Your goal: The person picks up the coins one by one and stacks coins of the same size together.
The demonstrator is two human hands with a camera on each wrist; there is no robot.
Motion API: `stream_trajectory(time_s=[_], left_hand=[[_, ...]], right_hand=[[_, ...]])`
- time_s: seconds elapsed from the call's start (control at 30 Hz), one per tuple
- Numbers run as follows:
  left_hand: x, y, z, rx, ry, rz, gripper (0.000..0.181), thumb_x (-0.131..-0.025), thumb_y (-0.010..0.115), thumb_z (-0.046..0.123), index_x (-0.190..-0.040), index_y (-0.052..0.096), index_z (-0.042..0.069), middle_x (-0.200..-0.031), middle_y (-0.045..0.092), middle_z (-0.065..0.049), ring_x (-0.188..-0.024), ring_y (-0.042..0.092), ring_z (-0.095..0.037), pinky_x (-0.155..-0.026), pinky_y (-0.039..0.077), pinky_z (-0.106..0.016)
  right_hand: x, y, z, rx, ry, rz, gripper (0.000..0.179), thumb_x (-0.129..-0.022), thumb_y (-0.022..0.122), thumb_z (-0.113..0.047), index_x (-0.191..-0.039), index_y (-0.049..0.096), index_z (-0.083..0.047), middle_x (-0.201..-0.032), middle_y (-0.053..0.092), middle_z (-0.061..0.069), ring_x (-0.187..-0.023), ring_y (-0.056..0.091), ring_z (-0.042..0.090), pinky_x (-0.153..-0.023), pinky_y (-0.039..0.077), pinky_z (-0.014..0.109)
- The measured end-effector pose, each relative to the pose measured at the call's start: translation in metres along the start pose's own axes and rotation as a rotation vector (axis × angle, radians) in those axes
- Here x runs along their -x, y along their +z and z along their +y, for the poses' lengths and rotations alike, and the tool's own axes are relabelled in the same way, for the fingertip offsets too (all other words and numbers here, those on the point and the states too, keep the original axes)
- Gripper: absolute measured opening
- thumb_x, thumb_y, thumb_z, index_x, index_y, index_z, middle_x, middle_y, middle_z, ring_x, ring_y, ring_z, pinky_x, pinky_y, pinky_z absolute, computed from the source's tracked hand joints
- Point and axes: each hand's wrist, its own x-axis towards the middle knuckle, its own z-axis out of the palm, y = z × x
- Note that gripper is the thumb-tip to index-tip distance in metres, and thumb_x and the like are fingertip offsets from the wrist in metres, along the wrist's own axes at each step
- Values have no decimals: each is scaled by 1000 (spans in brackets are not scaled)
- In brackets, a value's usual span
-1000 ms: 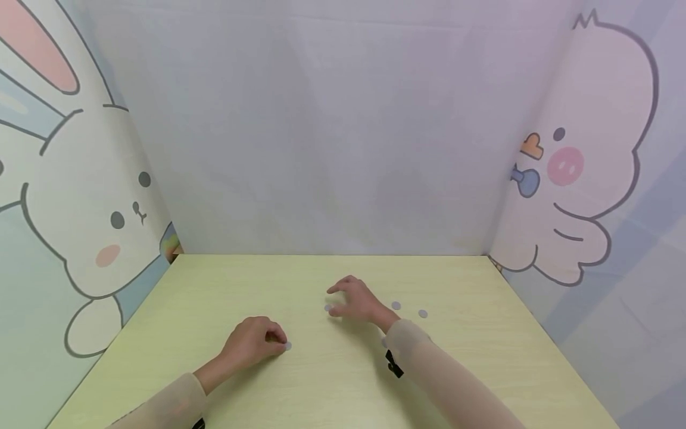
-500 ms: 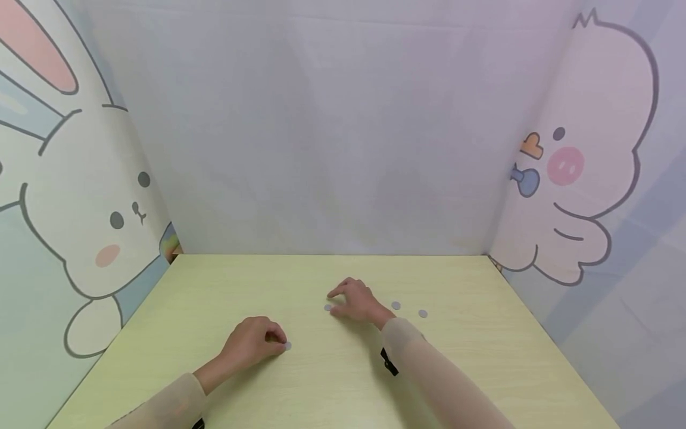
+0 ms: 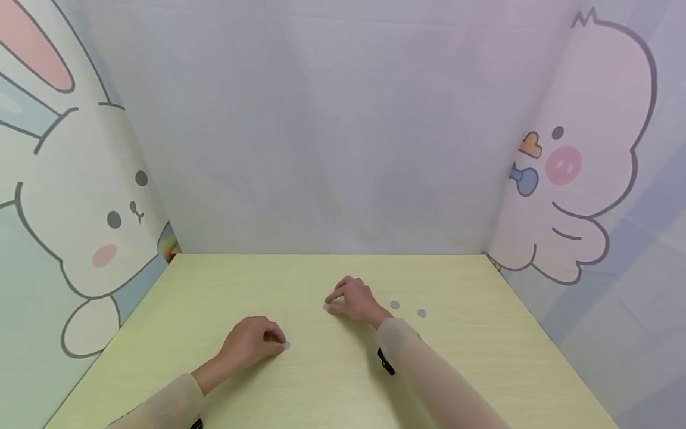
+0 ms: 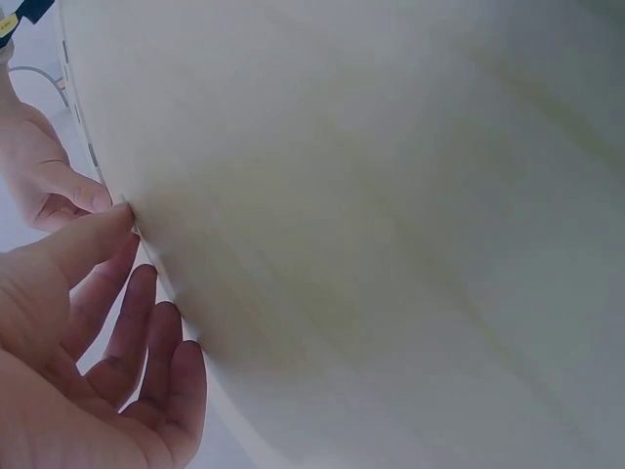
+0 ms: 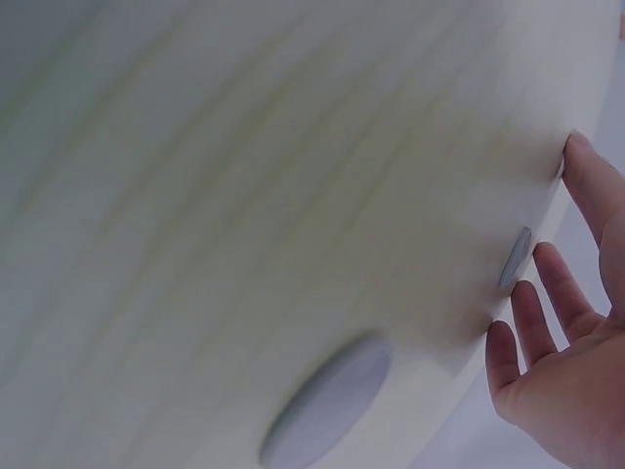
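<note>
My left hand (image 3: pixel 250 344) rests low on the table, its thumb and index finger meeting at the edge of a small silver-grey coin (image 3: pixel 287 345). In the left wrist view those fingertips touch the surface, the other fingers loosely bent behind. Farther back, my right hand (image 3: pixel 355 300) pinches at another coin (image 3: pixel 326 307) with thumb and index finger, partly covering it. Two more coins, a nearer one (image 3: pixel 395 305) and an outer one (image 3: pixel 421 313), lie flat right of that hand. A large, close coin (image 5: pixel 327 403) shows in the right wrist view, near the spread fingers.
The pale yellow table (image 3: pixel 257 280) ends at a plain light curtain (image 3: pixel 332 131). Side curtains carry a printed rabbit (image 3: pixel 96 214) on the left and a chick (image 3: pixel 584 149) on the right. A dark strap (image 3: pixel 386 361) hangs below my right sleeve (image 3: pixel 429 369).
My right index finger has come down toward the thumb at the far coin. The right forearm has shifted slightly left, now covering a coin seen beside it earlier. My left hand stays put.
</note>
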Motion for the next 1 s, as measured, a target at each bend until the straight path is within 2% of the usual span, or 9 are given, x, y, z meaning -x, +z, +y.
stream_trajectory(time_s=[0.2, 0.53, 1.0], left_hand=[[0, 0, 0, 3, 0, 0, 13, -84, 92, 27, -81, 79, 28, -78, 64, 17, -72, 52, -5, -67, 44, -25], [1, 2, -3, -6, -6, 0, 14, -83, 92, 26, -81, 79, 28, -79, 64, 17, -72, 52, -5, -67, 45, -26], [0, 0, -3, 6, 16, 3, 12, -85, 91, 25, -83, 79, 27, -80, 65, 17, -73, 53, -5, -68, 45, -25]], right_hand=[[-2, 2, 1, -1, 5, 10, 16, -93, 84, -37, -106, 86, -28, -128, 64, 2, -122, 54, 30, -106, 41, 57], [-3, 4, -2, 51, 5, 17, 16, -93, 85, -36, -106, 87, -28, -125, 65, 2, -119, 55, 29, -104, 43, 55], [-2, 1, -8, 55, 12, 27, 11, -92, 85, -33, -101, 87, -27, -122, 67, -1, -117, 56, 27, -103, 44, 52]])
